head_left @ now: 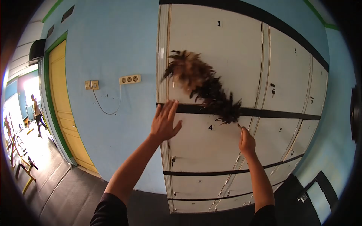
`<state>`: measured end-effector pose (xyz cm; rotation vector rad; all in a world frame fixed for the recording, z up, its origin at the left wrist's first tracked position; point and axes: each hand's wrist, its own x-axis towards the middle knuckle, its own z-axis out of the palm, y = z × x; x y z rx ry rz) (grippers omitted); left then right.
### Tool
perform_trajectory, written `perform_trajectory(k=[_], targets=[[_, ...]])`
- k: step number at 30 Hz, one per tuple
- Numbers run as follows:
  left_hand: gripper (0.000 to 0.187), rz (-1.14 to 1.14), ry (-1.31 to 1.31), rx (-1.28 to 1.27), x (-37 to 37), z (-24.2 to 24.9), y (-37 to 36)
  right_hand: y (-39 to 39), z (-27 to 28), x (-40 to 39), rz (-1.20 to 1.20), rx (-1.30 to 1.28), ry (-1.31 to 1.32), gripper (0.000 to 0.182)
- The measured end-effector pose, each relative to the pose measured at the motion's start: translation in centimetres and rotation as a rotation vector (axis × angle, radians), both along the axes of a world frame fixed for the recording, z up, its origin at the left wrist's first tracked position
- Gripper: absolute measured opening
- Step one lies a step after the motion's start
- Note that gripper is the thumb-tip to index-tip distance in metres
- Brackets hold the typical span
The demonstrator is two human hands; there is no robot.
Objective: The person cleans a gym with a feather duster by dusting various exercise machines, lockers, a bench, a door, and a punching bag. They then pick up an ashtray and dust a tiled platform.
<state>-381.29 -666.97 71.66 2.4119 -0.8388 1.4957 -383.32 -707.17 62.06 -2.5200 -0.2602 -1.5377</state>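
Right hand (247, 142) closed around the thin handle of a brown-and-black feather duster (205, 88). The grip sits at the very end of the handle, so the feathered head reaches up and left across the white metal locker bank (233, 49). The feathers lie over the door numbered 1 and across the black horizontal band (279, 112) between the upper and lower rows; whether they touch the metal cannot be told.

Left hand (164, 121) holds nothing: fingers spread wide, palm toward the lockers, raised by the bank's left edge near door 4. Contact with the surface unclear. Both arms extend upward and forward, the left more bent to the side.

Left of the lockers: light blue wall (109, 49) with a white 3-socket outlet strip (130, 79), then a yellow door (64, 109). A distant person (37, 111) stands in the bright opening at far left.
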Motion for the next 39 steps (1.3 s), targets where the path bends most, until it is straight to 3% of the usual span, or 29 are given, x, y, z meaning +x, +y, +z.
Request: perform_trajectory(k=[3, 4, 5, 7, 9, 11, 17, 19, 22, 23, 24, 28, 33, 36, 39], targets=[[0.077, 0.003, -0.038, -0.109, 0.0, 1.0, 0.4, -0.2, -7.7, -0.5, 0.002, 0.031, -0.034, 0.029], [0.071, -0.067, -0.173, -0.180, 0.0, 1.5, 0.8, -0.1, -9.1, -0.8, 0.042, 0.028, -0.020, 0.028], [0.065, -0.138, -0.310, -0.250, -0.2, 2.0, 1.0, 0.3, -9.3, -1.5, 0.037, 0.031, -0.013, 0.028], [0.060, -0.170, -0.385, -0.254, -0.8, 3.0, 1.0, 1.0, -9.8, -3.1, 0.090, -0.051, 0.271, 0.025], [0.054, -0.209, -0.461, -0.263, -1.7, 4.6, 0.2, 0.2, -10.1, -3.1, 0.079, -0.105, 0.285, 0.023], [0.051, -0.189, -0.563, -0.172, -2.8, 6.3, -0.8, -0.9, -10.7, -3.1, 0.087, -0.008, 0.110, 0.023], [0.061, -0.121, -0.238, -0.062, -1.7, 5.9, -1.5, -1.9, -16.5, -4.5, 0.043, 0.237, 0.041, 0.024], [0.060, 0.122, -0.189, 0.096, -0.3, 4.4, -1.3, -1.7, -18.0, -5.2, 0.032, 0.354, 0.080, 0.024], [0.064, 0.171, -0.079, 0.123, 1.1, 2.7, -1.1, -2.6, -18.8, -6.2, 0.027, 0.437, 0.105, 0.024], [0.064, 0.166, -0.068, 0.126, 1.6, 2.4, -1.0, -3.2, -19.0, -6.4, 0.022, 0.498, 0.159, 0.024], [0.066, 0.170, -0.063, 0.123, 2.1, 2.0, -0.9, -3.6, -19.3, -6.1, 0.053, 0.474, 0.019, 0.023], [0.069, 0.150, -0.092, 0.122, 3.7, 1.3, -0.7, -4.8, -19.7, -6.5, 0.058, 0.688, 0.130, 0.023], [0.049, -0.006, -0.147, 0.003, 4.9, 1.4, -0.6, -3.8, -21.5, -6.5, 0.162, 0.540, 0.239, 0.023], [0.048, -0.033, -0.205, 0.046, 5.3, 3.0, 1.5, -3.8, -21.2, -6.0, 0.219, 0.083, 0.338, 0.021], [0.047, -0.046, -0.213, 0.153, 4.9, 3.7, 2.9, -3.4, -17.8, -4.5, 0.212, -0.036, 0.318, 0.018]])
